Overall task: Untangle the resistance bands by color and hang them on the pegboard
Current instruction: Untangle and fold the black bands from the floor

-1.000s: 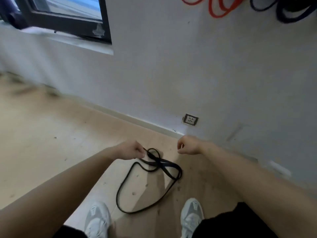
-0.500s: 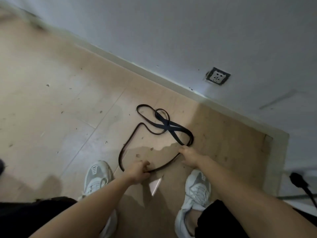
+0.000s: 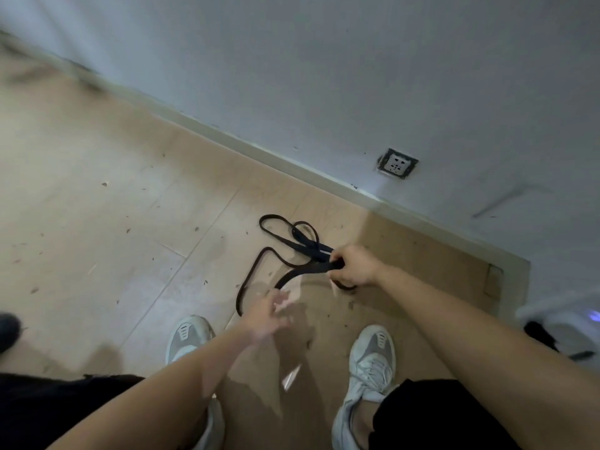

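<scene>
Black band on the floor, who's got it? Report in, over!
Right hand shut on the black band, rest of it looped on the floor. Left hand blurred, fingers spread, holding nothing. Nothing in the way. Not hung yet.

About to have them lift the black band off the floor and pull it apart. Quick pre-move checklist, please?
1. Right hand gripping black resistance band: ok.
2. Left hand on the band: not ok, open and blurred, holding nothing.
3. Band untangled: not ok, loops cross near the right hand.
4. Band free of the sneakers: ok.
5. One band or two: cannot tell.
6. Pegboard in view: not ok.
</scene>
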